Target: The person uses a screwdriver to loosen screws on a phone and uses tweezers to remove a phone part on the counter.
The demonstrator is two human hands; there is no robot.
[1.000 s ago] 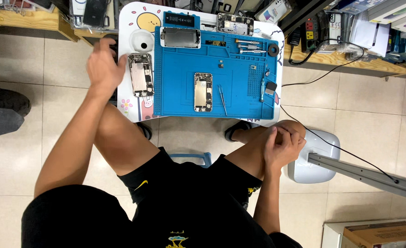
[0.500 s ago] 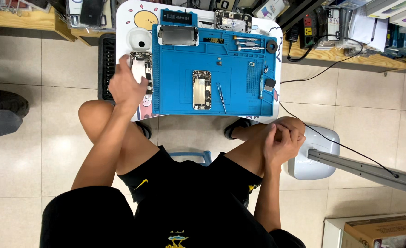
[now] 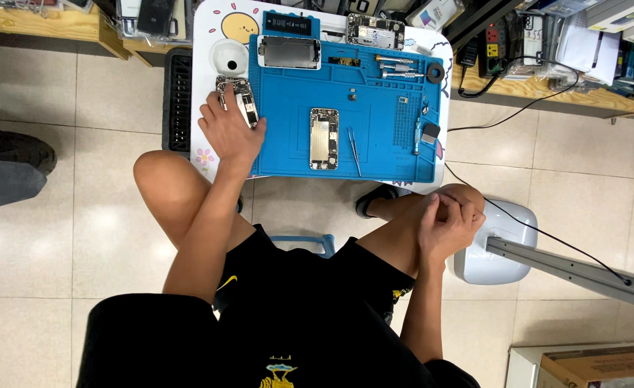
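The blue mat (image 3: 374, 144) looks like matt rubber, lying on a smooth white plastic counter (image 3: 206, 50). The opened phone (image 3: 238, 100) under the left hand (image 3: 229, 133) shows bare metal and circuitry, as does the phone shell (image 3: 324, 139). Thin steel tweezers (image 3: 353, 151) glint. The floor tiles (image 3: 80, 237) are glossy; the shorts (image 3: 288, 287) are black cloth.

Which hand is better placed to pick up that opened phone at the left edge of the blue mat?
Left. The left hand already rests on the opened phone, while the right hand sits on the knee, off the table.
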